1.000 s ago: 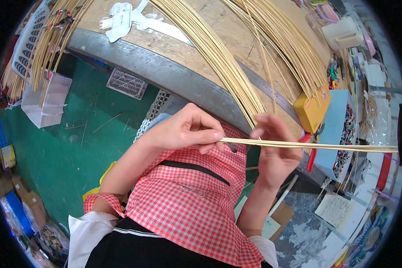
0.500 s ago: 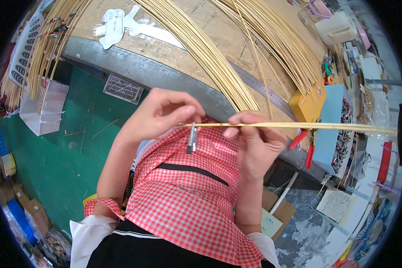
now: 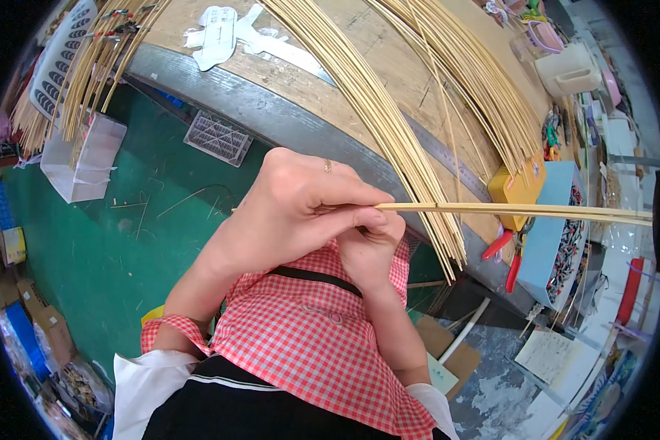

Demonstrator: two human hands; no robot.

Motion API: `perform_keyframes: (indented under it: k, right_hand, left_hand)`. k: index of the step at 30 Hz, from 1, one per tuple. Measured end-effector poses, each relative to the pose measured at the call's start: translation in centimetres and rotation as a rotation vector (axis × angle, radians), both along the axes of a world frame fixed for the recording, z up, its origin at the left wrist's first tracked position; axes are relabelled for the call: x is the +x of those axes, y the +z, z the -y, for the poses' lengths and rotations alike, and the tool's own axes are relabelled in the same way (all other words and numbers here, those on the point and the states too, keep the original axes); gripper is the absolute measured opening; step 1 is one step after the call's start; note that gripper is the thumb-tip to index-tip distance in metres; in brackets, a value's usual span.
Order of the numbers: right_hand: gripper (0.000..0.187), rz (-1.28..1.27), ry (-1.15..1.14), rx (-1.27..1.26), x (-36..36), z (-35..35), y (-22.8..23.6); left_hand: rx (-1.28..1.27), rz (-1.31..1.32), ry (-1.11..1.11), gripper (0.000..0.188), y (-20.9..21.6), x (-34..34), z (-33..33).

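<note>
Two thin bamboo strips (image 3: 521,210) lie together and run from my hands to the right edge of the view. My left hand (image 3: 308,209) pinches them between thumb and fingertips, its back toward me and a thin ring on one finger. My right hand (image 3: 370,253) is tucked close below and behind the left, fingers curled; what it grips is hidden. A bundle of long bamboo strips (image 3: 378,110) lies on the wooden workbench (image 3: 279,81), its near ends jutting past the edge just beyond my hands.
More strips (image 3: 484,88) rest farther right, near a yellow block (image 3: 517,192). Red-handled pliers (image 3: 515,257) stand beside a blue box (image 3: 557,220) of small clips. A steel ruler (image 3: 447,158) and white paper cutouts (image 3: 218,37) lie on the bench. A white bin (image 3: 84,158) stands left.
My left hand has moved right along the strips and my right hand has come in beneath it. The small metal clip that hung from the strips is now hidden. The view has shifted slightly.
</note>
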State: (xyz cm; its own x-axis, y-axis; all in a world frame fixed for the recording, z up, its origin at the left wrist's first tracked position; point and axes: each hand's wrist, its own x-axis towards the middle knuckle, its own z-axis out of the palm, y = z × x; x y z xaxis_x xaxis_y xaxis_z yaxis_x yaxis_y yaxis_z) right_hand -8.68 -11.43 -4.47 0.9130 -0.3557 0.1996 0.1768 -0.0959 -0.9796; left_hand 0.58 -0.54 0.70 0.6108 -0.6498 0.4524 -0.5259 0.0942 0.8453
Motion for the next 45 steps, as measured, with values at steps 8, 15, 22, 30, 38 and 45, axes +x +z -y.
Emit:
perform_keyframes:
  k: [8, 15, 22, 30, 38, 45]
  right_hand:
    - [0.033, 0.131, -0.185, 0.144, -1.7, 5.0, 5.3]
    - [0.011, 0.161, -0.239, 0.251, -3.4, 7.0, 5.6]
    - [0.008, 0.065, -0.189, 0.192, -3.5, 6.1, 3.8]
    - [0.016, 0.059, 0.055, 0.129, -3.1, 5.2, 4.1]
    - [0.02, -0.107, -0.154, -0.118, -4.7, 10.2, 5.3]
    - [0.02, -0.44, -1.025, -1.009, -13.1, 30.9, 7.5]
  left_hand:
    - [0.122, 0.149, 0.136, 0.013, -1.2, 0.3, -1.0]
    - [0.283, 0.129, -0.079, 0.014, -1.9, 0.6, -1.3]
    - [0.184, -0.085, -0.215, 0.018, -3.2, 0.6, -0.3]
    - [0.104, -0.492, -0.411, 0.013, -3.1, -0.2, 0.4]
    - [0.106, -0.397, -0.143, 0.01, -2.5, 0.3, 0.2]
    - [0.107, -0.307, 0.024, 0.011, -2.4, 1.7, -1.4]
